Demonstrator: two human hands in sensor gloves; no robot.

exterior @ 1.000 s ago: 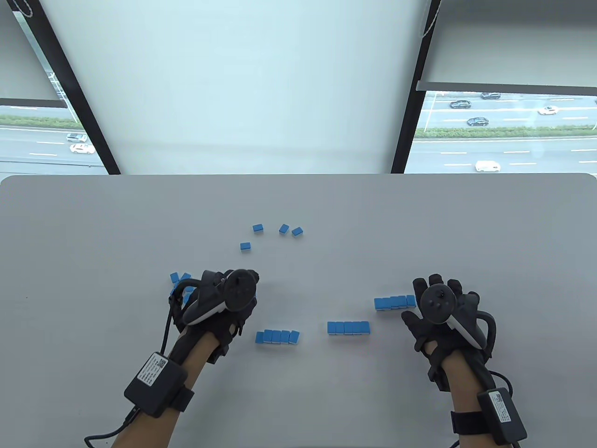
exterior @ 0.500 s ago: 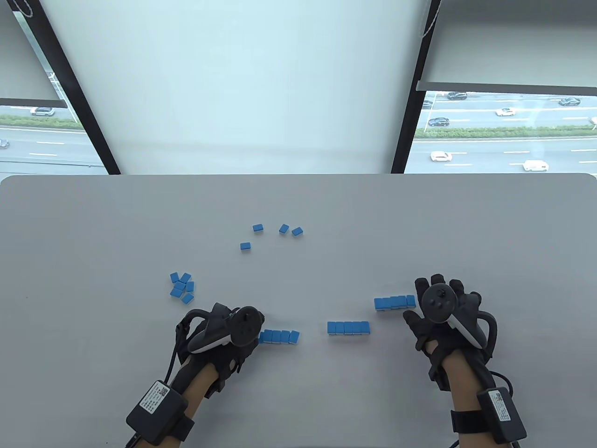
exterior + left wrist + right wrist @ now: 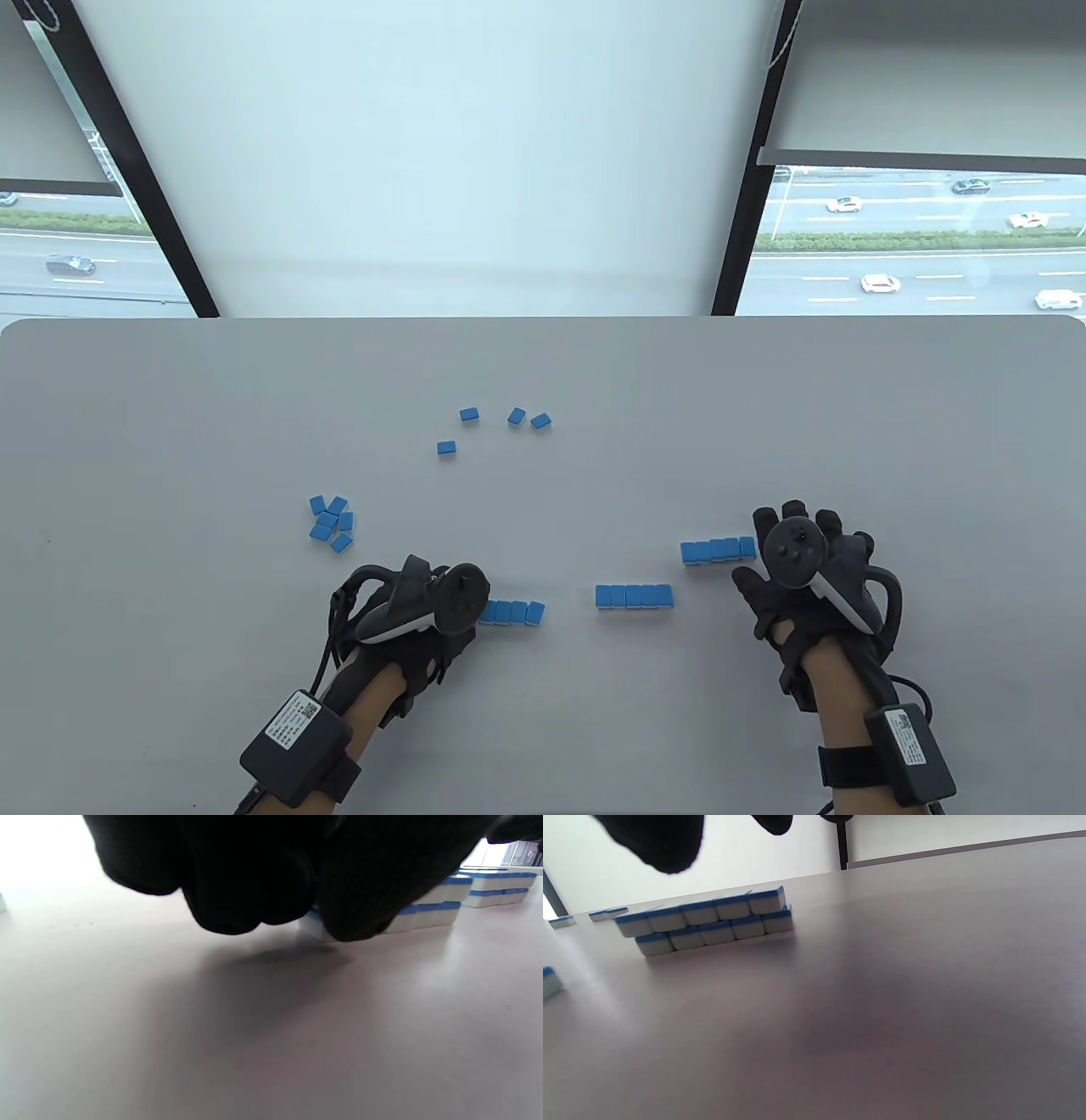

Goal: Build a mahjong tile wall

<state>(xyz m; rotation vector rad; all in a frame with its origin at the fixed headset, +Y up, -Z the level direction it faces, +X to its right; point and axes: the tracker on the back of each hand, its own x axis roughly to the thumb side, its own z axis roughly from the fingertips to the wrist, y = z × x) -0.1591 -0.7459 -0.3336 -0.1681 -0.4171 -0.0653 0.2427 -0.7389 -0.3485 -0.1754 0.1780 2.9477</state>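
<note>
Three short two-layer stacks of blue-and-white plastic mahjong tiles (image 3: 635, 596) are standing; beyond them loose tiles (image 3: 332, 522) are waiting. Left hand (image 3: 422, 604) is pinching the leftmost stack's end tile; right hand (image 3: 806, 564) is resting spread

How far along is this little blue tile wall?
Partly built. Three short wall sections stand apart: a right section, stacked two high in the right wrist view, a middle section and a left section. The left hand is at the left section's end; the right hand rests open. A cluster and four scattered tiles remain.
</note>
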